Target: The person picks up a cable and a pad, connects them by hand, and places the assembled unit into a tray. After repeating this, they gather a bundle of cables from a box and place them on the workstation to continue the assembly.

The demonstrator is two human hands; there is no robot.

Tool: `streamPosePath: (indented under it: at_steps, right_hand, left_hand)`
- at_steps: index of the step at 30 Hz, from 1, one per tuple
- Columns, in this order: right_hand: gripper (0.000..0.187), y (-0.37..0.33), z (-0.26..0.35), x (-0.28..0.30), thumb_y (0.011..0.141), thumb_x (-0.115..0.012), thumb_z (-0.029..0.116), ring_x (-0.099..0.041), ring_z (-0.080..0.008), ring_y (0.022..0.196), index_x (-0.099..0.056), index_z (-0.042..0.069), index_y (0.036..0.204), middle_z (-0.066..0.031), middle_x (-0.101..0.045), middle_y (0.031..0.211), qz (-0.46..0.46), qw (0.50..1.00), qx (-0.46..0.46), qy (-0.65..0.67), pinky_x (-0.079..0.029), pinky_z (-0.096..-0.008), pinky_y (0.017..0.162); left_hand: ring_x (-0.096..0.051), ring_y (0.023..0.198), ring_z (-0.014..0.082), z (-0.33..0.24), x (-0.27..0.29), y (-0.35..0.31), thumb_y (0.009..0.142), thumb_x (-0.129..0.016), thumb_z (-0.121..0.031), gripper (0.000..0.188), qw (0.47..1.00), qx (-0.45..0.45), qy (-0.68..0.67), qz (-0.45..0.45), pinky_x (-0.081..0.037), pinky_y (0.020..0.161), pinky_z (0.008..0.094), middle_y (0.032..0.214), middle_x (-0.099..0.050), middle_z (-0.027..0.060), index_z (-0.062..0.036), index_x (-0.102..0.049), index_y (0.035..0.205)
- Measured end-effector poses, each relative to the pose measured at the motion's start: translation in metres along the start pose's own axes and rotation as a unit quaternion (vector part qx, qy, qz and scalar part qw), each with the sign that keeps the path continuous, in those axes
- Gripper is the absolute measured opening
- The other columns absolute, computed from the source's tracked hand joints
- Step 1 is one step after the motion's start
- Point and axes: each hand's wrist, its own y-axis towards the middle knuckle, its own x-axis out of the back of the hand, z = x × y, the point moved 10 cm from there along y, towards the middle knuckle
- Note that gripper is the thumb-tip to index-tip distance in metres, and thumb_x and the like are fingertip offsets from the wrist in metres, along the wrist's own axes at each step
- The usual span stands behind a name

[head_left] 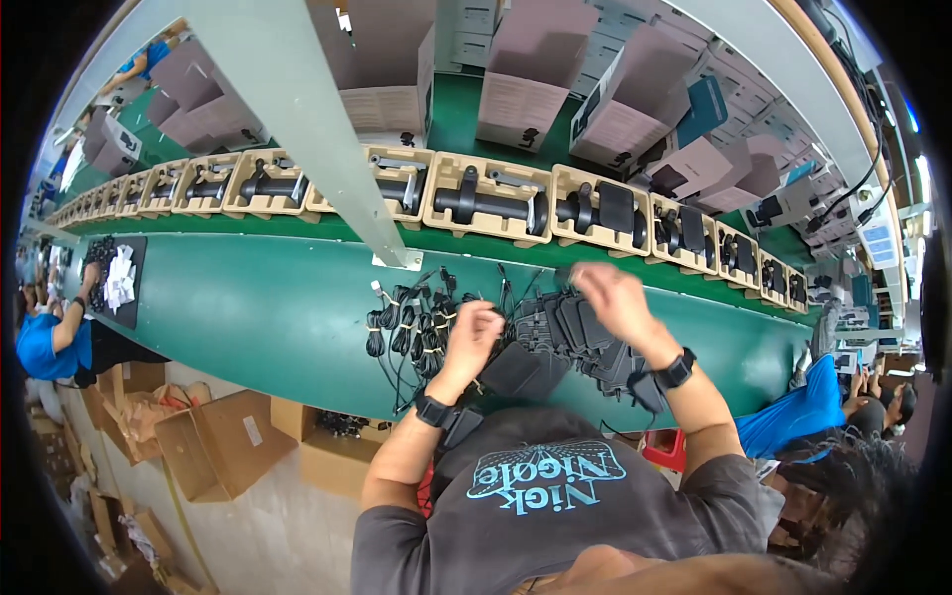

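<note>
My left hand (476, 330) is over the bench, between bundled black cables (405, 319) and a pile of flat black pads (570, 327). Its fingers are curled closed, and I cannot make out whether anything is in them. Above the far side of the pads is my right hand (613, 297), its fingertips drawn together beside a small dark thing too unclear to name. Pale ties hold several of the cable bundles. A larger dark flat piece (518, 369) lies close to my body, below the left hand. Both wrists wear black bands.
Beyond the green bench (268, 297) runs a row of moulded cardboard trays (486, 223) with black parts. A grey post (307, 109) rises between me and the trays. Open boxes (531, 84) stand behind them. Cartons (223, 446) sit on the floor at left. Other people work at both sides.
</note>
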Motion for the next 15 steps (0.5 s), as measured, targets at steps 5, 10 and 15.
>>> streamPosePath:
  at_steps: [5,10,15]
  right_hand:
    - [0.032,0.041,-0.128,0.014,0.086,-0.048,0.032,-0.059,-0.0359,0.077,-0.059,0.003,0.095,-0.0198,-0.061,0.077,-0.098,0.962,-0.254,0.024,-0.046,-0.0404,0.066]
    - [0.032,0.064,-0.195,-0.014,0.085,-0.051,0.03,-0.059,-0.0355,0.076,-0.061,0.0,0.088,-0.0216,-0.06,0.077,-0.146,0.933,-0.304,0.128,-0.045,-0.0385,0.067]
    - [0.029,0.06,-0.223,-0.042,0.084,-0.053,0.029,-0.059,-0.0365,0.077,-0.06,0.002,0.087,-0.0204,-0.061,0.077,-0.208,0.915,-0.319,0.132,-0.045,-0.0393,0.067]
  left_hand:
    - [-0.057,0.073,0.0128,0.035,0.04,-0.017,0.085,-0.053,-0.005,0.025,0.998,0.029,0.007,-0.048,-0.047,0.063,0.0232,0.087,-0.055,0.0062,-0.0044,-0.042,0.108]
    - [-0.058,0.072,0.0131,0.041,0.05,-0.031,0.085,-0.053,-0.006,0.022,0.994,0.07,-0.039,-0.076,-0.047,0.061,0.0226,0.088,-0.055,0.0062,-0.0036,-0.044,0.105]
    - [-0.057,0.07,0.0119,0.047,0.052,-0.04,0.086,-0.053,-0.008,0.02,0.989,0.102,-0.046,-0.093,-0.046,0.061,0.0223,0.086,-0.055,0.0052,-0.0038,-0.044,0.104]
